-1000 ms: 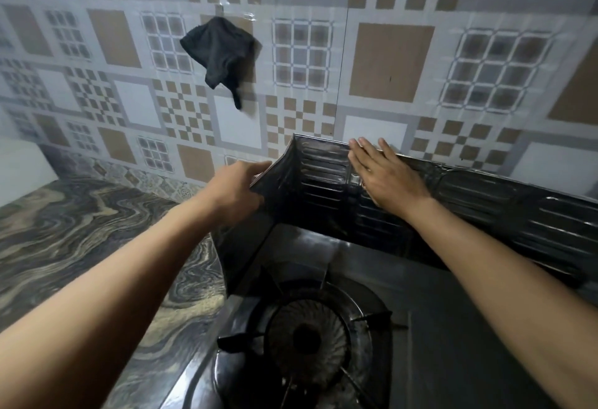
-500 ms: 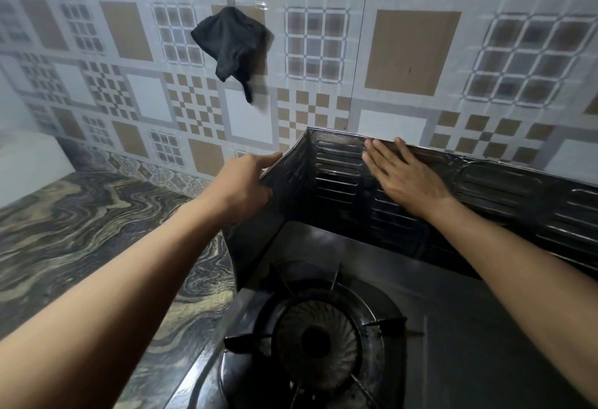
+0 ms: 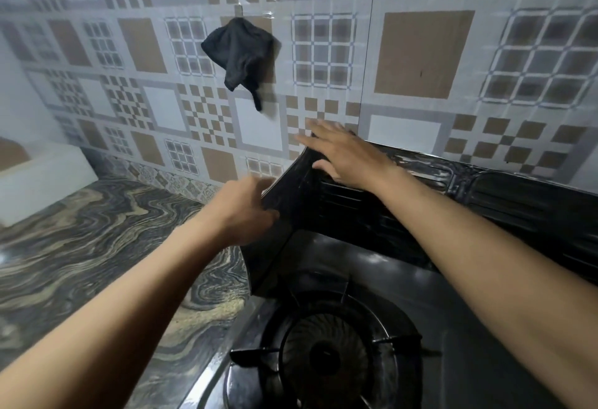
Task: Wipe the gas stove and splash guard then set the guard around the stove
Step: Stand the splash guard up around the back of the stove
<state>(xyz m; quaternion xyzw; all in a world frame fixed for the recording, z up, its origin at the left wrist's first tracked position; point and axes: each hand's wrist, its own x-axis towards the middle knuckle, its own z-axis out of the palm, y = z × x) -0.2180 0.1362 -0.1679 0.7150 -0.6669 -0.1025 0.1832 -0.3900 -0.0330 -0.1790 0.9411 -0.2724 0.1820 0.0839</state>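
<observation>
Both arms reach far, forearms converging on the far-left corner of the splash guard (image 3: 485, 195).

Left hand (image 3: 241, 211): back of hand toward the camera, wrist roughly straight, fingers curled around the top edge of the guard's left side panel, thumb on the outer face. It grips that panel near the corner fold. Motion blur on the fingers, so exact finger placement is unclear.

Right hand (image 3: 343, 153): palm down and flat, fingers extended and slightly spread, pointing far-left. It lies over the top edge of the guard's back panel at the corner, fingertips past the edge toward the tiled wall (image 3: 417, 53). Open, pressing, not closed on anything. Also blurred.

Guard: dark, ribbed, standing upright in an L along the far and left sides of the gas stove (image 3: 388, 279). Back panel sits against the wall; left panel stands between stove and marbled countertop (image 3: 97, 247). Right end runs out of view.

Burner (image 3: 326, 357) with pan supports is near, below both arms.

Dark cloth (image 3: 238, 49) hangs on the wall, above and left of the guard corner, well apart from both hands.
</observation>
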